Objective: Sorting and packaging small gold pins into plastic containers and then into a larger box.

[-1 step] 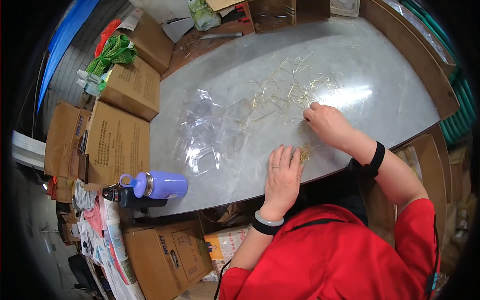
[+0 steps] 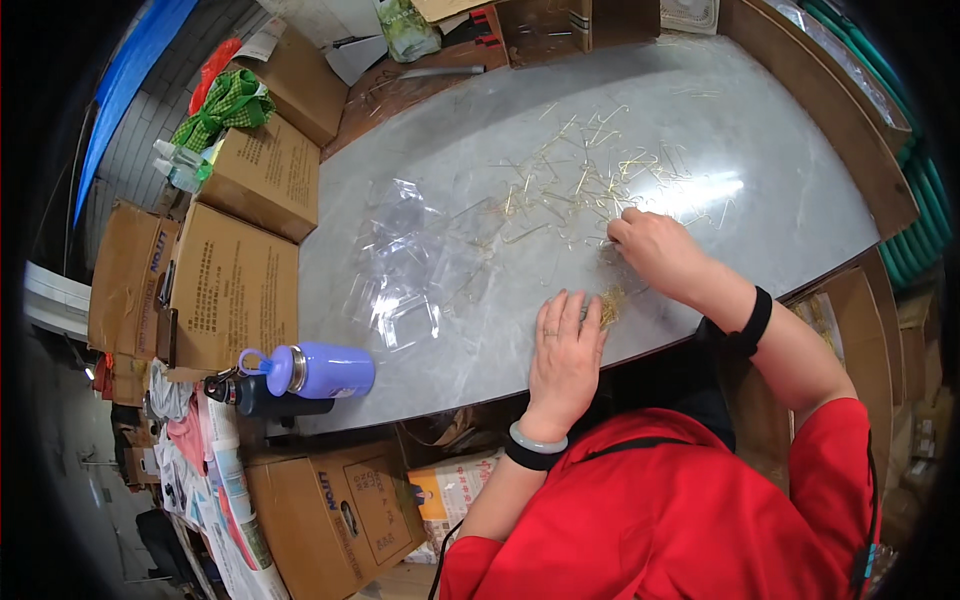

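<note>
Thin gold wire hooks (image 2: 590,185) lie loosely scattered over the middle of the grey tabletop (image 2: 800,190). At the near edge of that scatter, my right hand (image 2: 655,245) is closed in a pinch with its fingertips down at the table. Whatever it pinches is hidden by the fingers. My left hand (image 2: 567,345) lies palm down by the table's front edge, fingers stretched out. Against its index finger side rests a small dense bundle of gold wire hooks (image 2: 611,303). Clear plastic packaging pieces (image 2: 405,265) are heaped to the left of the hooks.
A purple bottle (image 2: 335,370) and a dark bottle (image 2: 265,397) lie at the front left edge. Stacked cardboard boxes (image 2: 240,285) border the left side. A raised brown rim (image 2: 830,120) bounds the right, and an open cardboard box (image 2: 540,35) stands at the back.
</note>
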{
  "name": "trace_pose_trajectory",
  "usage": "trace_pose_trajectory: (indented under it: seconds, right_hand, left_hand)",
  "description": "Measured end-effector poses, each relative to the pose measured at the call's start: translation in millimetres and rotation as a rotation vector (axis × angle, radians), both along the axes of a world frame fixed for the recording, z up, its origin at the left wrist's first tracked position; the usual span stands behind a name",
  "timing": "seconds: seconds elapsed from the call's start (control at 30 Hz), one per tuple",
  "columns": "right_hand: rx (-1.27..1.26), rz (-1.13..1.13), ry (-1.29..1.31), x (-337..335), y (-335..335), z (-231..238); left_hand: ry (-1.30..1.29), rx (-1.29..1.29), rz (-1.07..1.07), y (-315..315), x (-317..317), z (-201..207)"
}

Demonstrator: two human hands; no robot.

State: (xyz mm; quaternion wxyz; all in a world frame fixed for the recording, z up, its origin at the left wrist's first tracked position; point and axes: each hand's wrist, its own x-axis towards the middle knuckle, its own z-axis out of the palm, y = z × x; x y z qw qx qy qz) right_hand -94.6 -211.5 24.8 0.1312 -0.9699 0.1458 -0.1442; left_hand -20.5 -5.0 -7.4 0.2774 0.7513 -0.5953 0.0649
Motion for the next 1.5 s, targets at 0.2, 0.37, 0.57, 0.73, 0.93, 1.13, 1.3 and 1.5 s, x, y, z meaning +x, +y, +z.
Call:
trace_pose_trajectory:
  seconds: [0.2,0.37,0.57,0.73,0.93,1.13,1.3,1.5]
  right_hand:
    - [0.091,0.061,-0.19,-47,44,-3]
    - [0.32,-0.017,-0.294,-52,58,-9]
    - [0.075,-0.11,-0.179,-42,55,-3]
    - [0.234,0.206,-0.186,-39,46,-3]
    - [0.17,-0.013,-0.321,-33,29,-6]
    - [0.066,0.091,-0.09,-28,45,3]
    - [0.194,0.108,-0.11,-25,43,9]
    - [0.063,0.297,-0.18,-10,45,13]
  left_hand:
    - [0.019,-0.013,0.002,2,0,3]
    - [0.012,-0.039,-0.03,3,1,0]
    - [0.069,-0.014,-0.147,5,6,-1]
    - [0.111,-0.061,-0.103,4,2,-1]
    - [0.055,-0.003,-0.105,4,4,-1]
    - [0.095,0.009,-0.105,6,4,-2]
    - [0.079,-0.014,-0.055,5,2,-3]
    - [0.107,0.031,-0.007,2,2,0]
